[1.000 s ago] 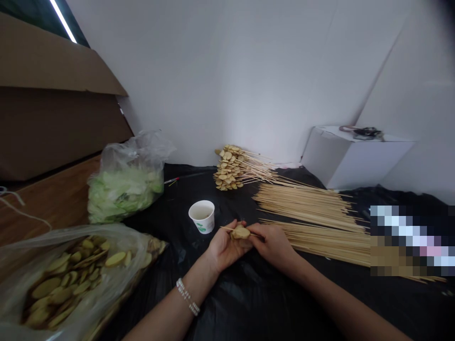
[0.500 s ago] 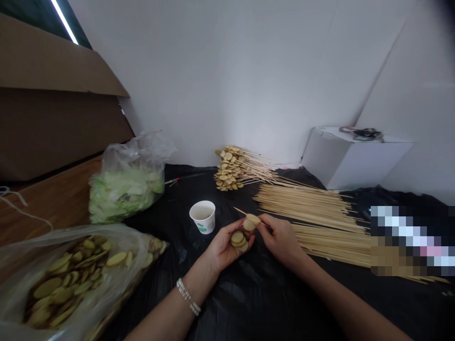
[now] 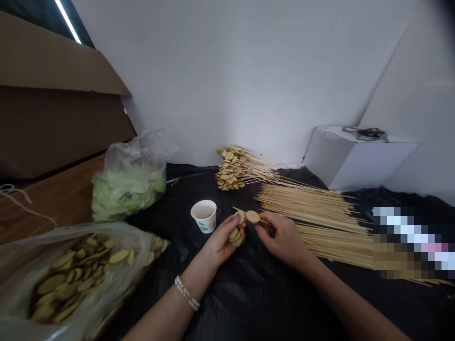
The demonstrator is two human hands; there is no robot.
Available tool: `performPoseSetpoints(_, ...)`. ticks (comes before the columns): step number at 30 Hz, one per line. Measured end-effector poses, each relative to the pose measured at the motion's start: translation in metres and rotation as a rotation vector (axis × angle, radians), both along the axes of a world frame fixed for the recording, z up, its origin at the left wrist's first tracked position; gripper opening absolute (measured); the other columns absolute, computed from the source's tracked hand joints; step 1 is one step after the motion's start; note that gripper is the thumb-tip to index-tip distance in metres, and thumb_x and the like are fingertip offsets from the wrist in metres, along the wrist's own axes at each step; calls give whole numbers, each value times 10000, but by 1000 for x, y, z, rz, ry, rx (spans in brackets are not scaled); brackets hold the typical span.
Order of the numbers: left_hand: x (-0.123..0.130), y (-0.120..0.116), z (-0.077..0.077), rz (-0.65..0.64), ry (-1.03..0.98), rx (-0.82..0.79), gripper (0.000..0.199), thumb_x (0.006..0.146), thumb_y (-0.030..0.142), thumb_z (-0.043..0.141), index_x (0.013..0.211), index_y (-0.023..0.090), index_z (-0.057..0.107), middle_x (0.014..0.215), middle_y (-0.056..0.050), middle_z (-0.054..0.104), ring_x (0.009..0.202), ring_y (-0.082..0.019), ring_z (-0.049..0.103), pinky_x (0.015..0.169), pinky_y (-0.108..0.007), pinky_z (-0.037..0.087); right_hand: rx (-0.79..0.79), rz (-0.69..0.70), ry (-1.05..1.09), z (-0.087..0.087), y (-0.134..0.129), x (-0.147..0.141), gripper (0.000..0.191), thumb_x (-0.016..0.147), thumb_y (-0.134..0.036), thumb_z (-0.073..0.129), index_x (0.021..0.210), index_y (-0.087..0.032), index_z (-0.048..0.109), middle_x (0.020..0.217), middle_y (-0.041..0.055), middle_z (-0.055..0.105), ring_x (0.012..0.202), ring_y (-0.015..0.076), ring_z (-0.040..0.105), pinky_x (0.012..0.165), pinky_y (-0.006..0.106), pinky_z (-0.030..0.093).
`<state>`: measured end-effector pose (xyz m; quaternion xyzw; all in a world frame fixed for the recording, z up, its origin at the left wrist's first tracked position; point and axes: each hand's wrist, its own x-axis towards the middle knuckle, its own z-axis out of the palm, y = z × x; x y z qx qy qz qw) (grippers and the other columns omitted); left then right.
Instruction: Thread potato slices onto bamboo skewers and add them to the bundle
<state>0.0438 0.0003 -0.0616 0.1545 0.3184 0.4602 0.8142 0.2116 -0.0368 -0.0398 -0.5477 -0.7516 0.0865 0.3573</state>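
Note:
My left hand (image 3: 223, 239) is closed around several round potato slices (image 3: 235, 236), and its thumb and fingers pinch one slice (image 3: 240, 217) at the skewer's pointed end. My right hand (image 3: 282, 235) grips a thin wooden skewer (image 3: 263, 221) between thumb and fingers. Another potato slice (image 3: 253, 217) is threaded on the skewer between my two hands. The skewer's tip (image 3: 237, 209) pokes out past the left hand's slice. A white paper cup (image 3: 204, 216) stands just beyond my left hand.
Loose skewers (image 3: 309, 208) lie in two bundles on the black plastic sheet (image 3: 249, 293) at right. Loaded potato skewers (image 3: 231, 168) are piled by the wall. Bags of potato slices (image 3: 64, 284) and pale green vegetable pieces (image 3: 128, 192) sit at left. A white box (image 3: 369, 163) stands at back right.
My left hand has turned and now pinches a slice at the skewer's tip. The threaded slice is now apart from it, nearer my right hand.

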Motion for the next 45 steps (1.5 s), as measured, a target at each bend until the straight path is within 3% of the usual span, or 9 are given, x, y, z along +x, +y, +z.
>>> performPoseSetpoints(4, -1, 2, 1, 22, -19, -18, 71, 806, 92, 609, 862, 136, 616, 774, -36, 643, 626, -89, 627, 537, -161, 506, -43, 131, 50, 10, 5, 14, 202, 877, -272, 456, 842, -197, 640, 735, 18, 649, 672, 148, 559, 619, 249, 375)
performPoseSetpoints(9, -1, 4, 1, 51, -45, -55, 101, 812, 84, 601, 898, 135, 613, 781, -38, 651, 621, -81, 626, 539, -157, 514, -149, 218, -75, 16, 14, 39, 240, 870, -253, 463, 784, -213, 684, 701, 2, 666, 636, 138, 560, 601, 246, 358)
performPoseSetpoints(24, -1, 7, -3, 164, 6, -9, 121, 797, 83, 621, 901, 145, 611, 771, -31, 652, 628, -89, 636, 571, -178, 535, -142, 171, -223, 15, 14, 40, 286, 869, -227, 435, 693, -218, 659, 679, 26, 658, 609, 144, 537, 581, 250, 322)
performPoseSetpoints(37, -1, 7, -2, 219, 40, -4, 85, 803, 83, 607, 863, 129, 645, 754, -47, 650, 634, -97, 627, 556, -174, 525, -147, 152, -221, 12, 13, 36, 268, 866, -229, 444, 702, -220, 656, 702, 33, 665, 640, 154, 558, 595, 260, 332)
performPoseSetpoints(45, 1, 5, -6, 273, 131, 87, 52, 749, 76, 666, 793, 103, 678, 689, -43, 651, 593, -79, 608, 561, -158, 513, -169, 69, -333, 8, 10, 28, 268, 877, -230, 439, 707, -209, 644, 750, 38, 686, 706, 164, 592, 620, 255, 342)
